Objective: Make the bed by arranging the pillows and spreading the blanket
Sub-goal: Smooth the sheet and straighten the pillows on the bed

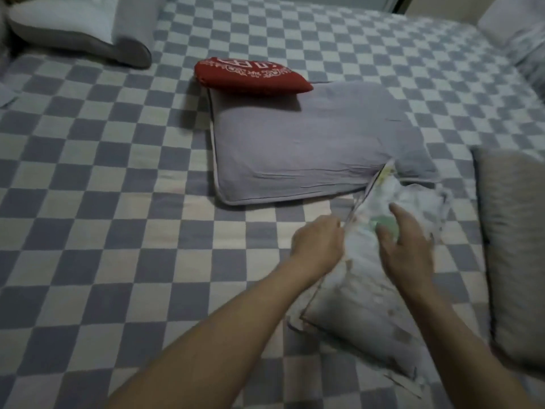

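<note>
A white patterned pillow lies on the checkered bed sheet at the lower right. My left hand grips its left edge. My right hand rests on top of it with fingers spread. Just beyond it lies a lavender pillow, its near right corner touching the white one. A small red cushion with white print sits on the lavender pillow's far left corner. At the far left corner of the bed lies a white and grey pillow.
A beige-grey pillow lies along the right edge of the bed. Another pale pillow or bedding sits at the far right corner. A wall edge shows at the top right.
</note>
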Tool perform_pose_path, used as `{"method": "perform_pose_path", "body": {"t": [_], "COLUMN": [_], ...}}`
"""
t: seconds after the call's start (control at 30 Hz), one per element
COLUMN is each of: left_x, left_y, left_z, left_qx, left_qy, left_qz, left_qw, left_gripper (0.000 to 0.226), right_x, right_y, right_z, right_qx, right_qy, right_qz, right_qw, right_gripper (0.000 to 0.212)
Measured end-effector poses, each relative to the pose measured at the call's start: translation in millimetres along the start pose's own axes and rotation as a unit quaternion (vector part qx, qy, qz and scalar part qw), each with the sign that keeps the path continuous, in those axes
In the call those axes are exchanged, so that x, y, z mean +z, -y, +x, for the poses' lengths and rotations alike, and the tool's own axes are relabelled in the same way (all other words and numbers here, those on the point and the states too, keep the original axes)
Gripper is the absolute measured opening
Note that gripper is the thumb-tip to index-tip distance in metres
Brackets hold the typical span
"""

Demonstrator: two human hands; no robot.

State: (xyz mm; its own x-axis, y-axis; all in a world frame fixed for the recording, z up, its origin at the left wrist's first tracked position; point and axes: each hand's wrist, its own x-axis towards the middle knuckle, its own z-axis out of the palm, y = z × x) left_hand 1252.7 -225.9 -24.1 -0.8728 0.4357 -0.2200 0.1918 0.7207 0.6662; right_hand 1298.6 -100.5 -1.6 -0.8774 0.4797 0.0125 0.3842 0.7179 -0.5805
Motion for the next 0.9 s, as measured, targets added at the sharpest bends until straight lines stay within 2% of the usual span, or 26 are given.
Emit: {"method": "perform_pose_path", "body": {"t": [0.07,0.13,0.23,0.3,0.33,0.4,0.47,0.6,0.73,0.8,0.83,0.9], "left_x": [13.1,22.0,67.2,104.4,124.6,153.6,172.9,182.0,174.2,173.1,173.0,172.4], "left_y": [54.8,96.2,170.3,215.3,232.7,251.5,254.9,256.9,265.3,271.0,273.7,272.1], "left_z": [24.1,47.4,50.3,2.8,-26.2,-76.0,-119.4,-179.4,-213.5,-226.0,-231.6,-241.7], "left_qx": [-0.042,-0.047,-0.029,-0.01,0.012,0.063,0.091,0.144,0.128,0.13,0.134,0.148], "left_qy": [0.012,0.007,0.025,0.021,0.007,-0.02,-0.006,0.037,0.064,0.055,0.055,0.042], "left_qz": [0.061,0.127,0.258,0.308,0.297,0.285,0.296,0.289,0.284,0.281,0.272,0.239], "left_qw": [0.997,0.991,0.965,0.951,0.955,0.956,0.951,0.946,0.948,0.949,0.951,0.959], "left_gripper": [0.033,0.035,0.052,0.065,0.067,0.07,0.075,0.074,0.08,0.08,0.078,0.07], "right_x": [53.1,104.4,195.2,238.8,250.1,248.1,236.7,217.9,182.0,180.0,188.5,212.6], "right_y": [1.5,11.3,-20.3,-66.5,-93.0,-133.1,-157.2,-167.5,-149.9,-118.0,-100.0,-59.8], "right_z": [13.7,37.0,43.4,-14.7,-55.6,-133.3,-195.1,-260.0,-244.6,-201.7,-172.8,-107.6], "right_qx": [-0.016,-0.029,-0.005,-0.023,-0.056,-0.098,-0.106,-0.133,-0.225,-0.302,-0.319,-0.276], "right_qy": [0.085,0.141,0.172,0.171,0.153,0.137,0.158,0.197,0.25,0.21,0.183,0.128], "right_qz": [0.0,0.009,-0.048,-0.145,-0.156,-0.179,-0.241,-0.253,-0.16,-0.117,-0.117,-0.146], "right_qw": [0.996,0.99,0.984,0.974,0.974,0.969,0.952,0.938,0.928,0.922,0.922,0.941], "right_gripper": [0.048,0.049,0.055,0.06,0.061,0.062,0.062,0.058,0.044,0.036,0.039,0.051]}}
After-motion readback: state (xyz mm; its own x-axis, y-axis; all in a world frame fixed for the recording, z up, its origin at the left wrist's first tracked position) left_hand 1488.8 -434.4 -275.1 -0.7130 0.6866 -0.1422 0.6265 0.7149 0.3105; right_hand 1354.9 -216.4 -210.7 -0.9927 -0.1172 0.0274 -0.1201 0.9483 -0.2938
